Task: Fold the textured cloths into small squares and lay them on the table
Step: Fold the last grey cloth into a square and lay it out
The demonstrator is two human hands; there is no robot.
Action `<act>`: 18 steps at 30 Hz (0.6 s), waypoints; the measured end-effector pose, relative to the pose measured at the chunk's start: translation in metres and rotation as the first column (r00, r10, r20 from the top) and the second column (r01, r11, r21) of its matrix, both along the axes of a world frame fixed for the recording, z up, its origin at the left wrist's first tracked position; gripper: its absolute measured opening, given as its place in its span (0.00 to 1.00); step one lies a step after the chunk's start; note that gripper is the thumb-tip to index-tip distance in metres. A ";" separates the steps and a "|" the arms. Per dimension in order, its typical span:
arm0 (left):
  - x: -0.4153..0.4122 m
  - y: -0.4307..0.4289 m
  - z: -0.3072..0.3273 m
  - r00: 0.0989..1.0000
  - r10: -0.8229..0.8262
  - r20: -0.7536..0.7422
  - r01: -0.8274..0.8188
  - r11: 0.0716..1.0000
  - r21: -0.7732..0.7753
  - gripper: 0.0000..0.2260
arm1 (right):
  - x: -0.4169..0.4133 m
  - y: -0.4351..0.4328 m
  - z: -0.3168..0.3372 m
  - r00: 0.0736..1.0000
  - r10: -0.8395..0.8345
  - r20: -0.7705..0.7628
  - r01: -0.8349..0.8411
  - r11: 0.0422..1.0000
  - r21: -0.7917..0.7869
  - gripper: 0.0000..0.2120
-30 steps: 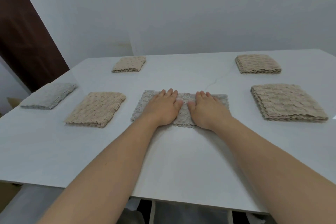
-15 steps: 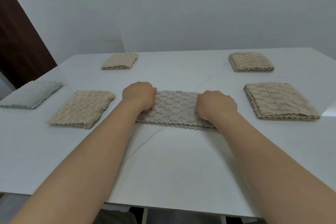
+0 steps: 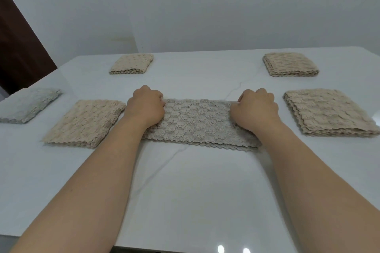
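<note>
A grey-beige textured cloth (image 3: pixel 197 123), folded into a long strip, lies across the middle of the white table (image 3: pixel 185 191). My left hand (image 3: pixel 147 106) grips its left end with curled fingers. Its right end is gripped the same way by my right hand (image 3: pixel 255 109). Both hands sit on top of the cloth, and their fingertips are hidden under the knuckles.
Folded squares lie around: a beige one (image 3: pixel 86 122) to the left, a grey one (image 3: pixel 26 103) at the far left edge, a beige one (image 3: pixel 132 63) at the back left, another (image 3: pixel 290 63) at the back right, and a larger one (image 3: pixel 327 112) to the right.
My hands were flat and side by side on the middle of the cloth. They slid apart to its two ends and curled round them.
</note>
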State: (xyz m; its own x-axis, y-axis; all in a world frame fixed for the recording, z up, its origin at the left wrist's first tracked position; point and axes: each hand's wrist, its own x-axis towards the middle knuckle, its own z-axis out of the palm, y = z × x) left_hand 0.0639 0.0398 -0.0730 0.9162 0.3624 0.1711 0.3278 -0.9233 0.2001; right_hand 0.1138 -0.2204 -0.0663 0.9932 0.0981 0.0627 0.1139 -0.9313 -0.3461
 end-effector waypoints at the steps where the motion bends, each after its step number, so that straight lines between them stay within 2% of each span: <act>1: 0.000 0.000 0.001 1.000 0.011 0.015 -0.011 0.999 -0.042 0.14 | 0.000 0.000 0.002 0.999 -0.003 -0.040 0.006 0.999 0.053 0.16; 4: -0.004 0.000 0.004 0.997 0.058 0.043 -0.052 0.989 -0.136 0.12 | -0.001 -0.004 0.007 0.997 0.016 -0.080 0.007 0.962 0.274 0.10; 6: -0.007 -0.002 0.007 0.994 0.077 0.075 -0.060 0.976 -0.211 0.10 | -0.002 -0.008 0.009 0.997 0.034 -0.063 -0.008 0.932 0.363 0.07; 9: -0.013 -0.003 0.013 0.970 0.145 0.193 -0.058 0.916 -0.398 0.05 | -0.001 -0.016 0.010 0.997 0.024 -0.072 0.010 0.898 0.440 0.11; 12: -0.019 0.000 0.016 0.920 0.241 0.309 -0.038 0.839 -0.542 0.10 | -0.003 -0.024 0.012 0.995 0.023 -0.097 0.039 0.805 0.592 0.11; 14: -0.021 -0.001 0.021 0.868 0.341 0.360 0.001 0.725 -0.688 0.14 | -0.005 -0.027 0.015 0.997 0.013 -0.076 0.043 0.723 0.690 0.07; 16: -0.022 -0.003 0.027 0.826 0.427 0.367 0.075 0.562 -0.823 0.18 | -0.008 -0.027 0.018 1.000 0.001 -0.023 0.017 0.640 0.768 0.04; 18: -0.021 -0.005 0.029 0.789 0.480 0.384 0.165 0.436 -0.885 0.17 | -0.010 -0.025 0.021 0.998 -0.022 0.053 -0.029 0.602 0.798 0.04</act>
State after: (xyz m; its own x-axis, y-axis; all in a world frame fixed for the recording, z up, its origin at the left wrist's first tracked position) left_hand 0.0431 0.0345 -0.0435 0.6815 0.7279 0.0760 -0.0122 -0.0926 0.9956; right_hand 0.1037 -0.2452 -0.0454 0.9856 -0.0128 0.1685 0.1578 -0.2867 -0.9449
